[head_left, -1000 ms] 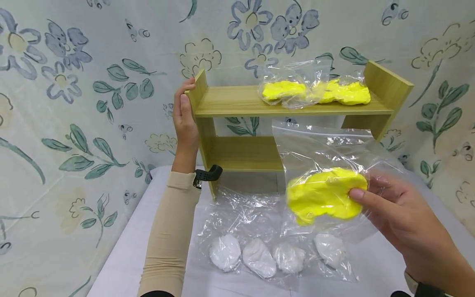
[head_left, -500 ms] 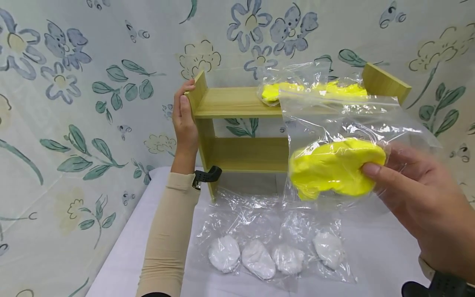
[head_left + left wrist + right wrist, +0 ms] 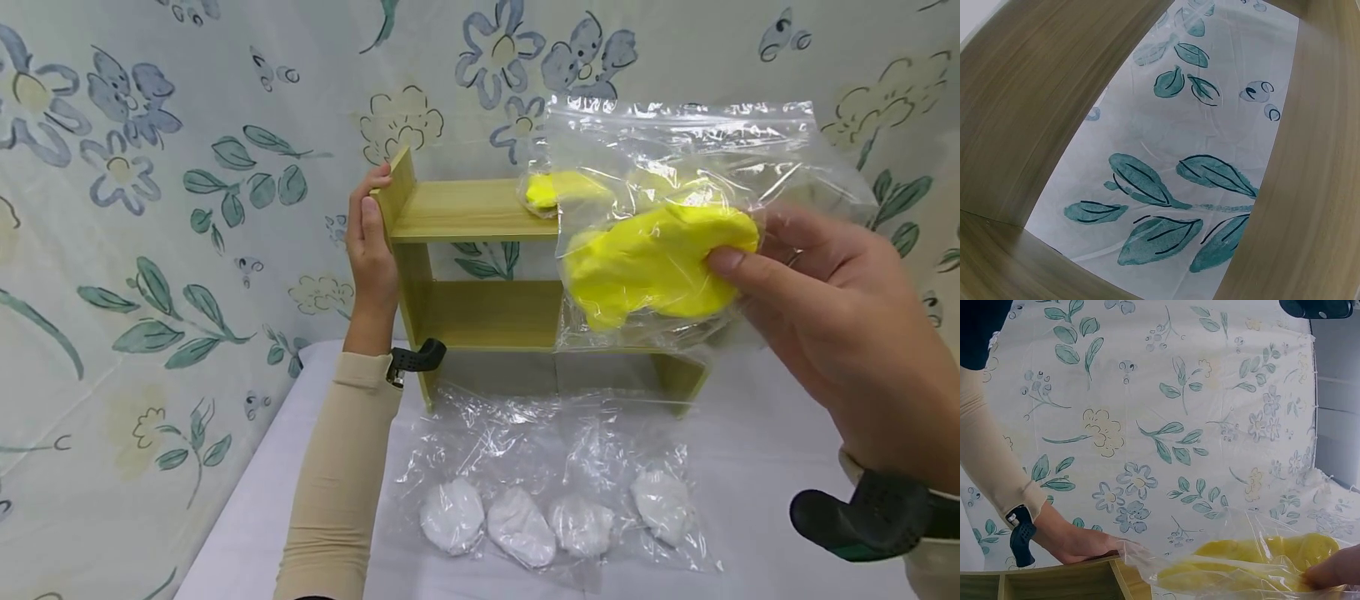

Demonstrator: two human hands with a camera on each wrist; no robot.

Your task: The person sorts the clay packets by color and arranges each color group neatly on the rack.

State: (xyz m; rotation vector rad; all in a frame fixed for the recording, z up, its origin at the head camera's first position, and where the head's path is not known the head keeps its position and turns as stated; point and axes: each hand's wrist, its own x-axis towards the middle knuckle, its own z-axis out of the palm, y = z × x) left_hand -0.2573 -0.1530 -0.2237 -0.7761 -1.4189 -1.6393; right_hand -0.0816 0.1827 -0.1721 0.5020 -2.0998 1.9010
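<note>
My right hand (image 3: 840, 308) pinches a clear zip-lock bag (image 3: 675, 133) holding a flat lump of bright yellow clay-like material (image 3: 660, 262). The bag hangs in front of the right part of a small wooden shelf (image 3: 480, 208), hiding much of it. My left hand (image 3: 371, 242) grips the shelf's left side panel, thumb at the front edge. On the top board sits another bagged yellow lump (image 3: 543, 192), partly hidden behind the held bag. The right wrist view shows the held yellow lump (image 3: 1260, 556) and thumb; the left wrist view shows only the shelf's boards (image 3: 1310, 175) and backdrop.
Several clear bags with white lumps (image 3: 521, 529) lie in a row on the white-covered table (image 3: 757, 517) before the shelf. A floral cloth (image 3: 187, 417) hangs behind. The shelf's middle board (image 3: 487, 317) is visible below the top one.
My right hand has raised the bagged yellow lump from before the lower shelf to the top board's height, covering the bags on the right there. My left hand has stayed on the side panel.
</note>
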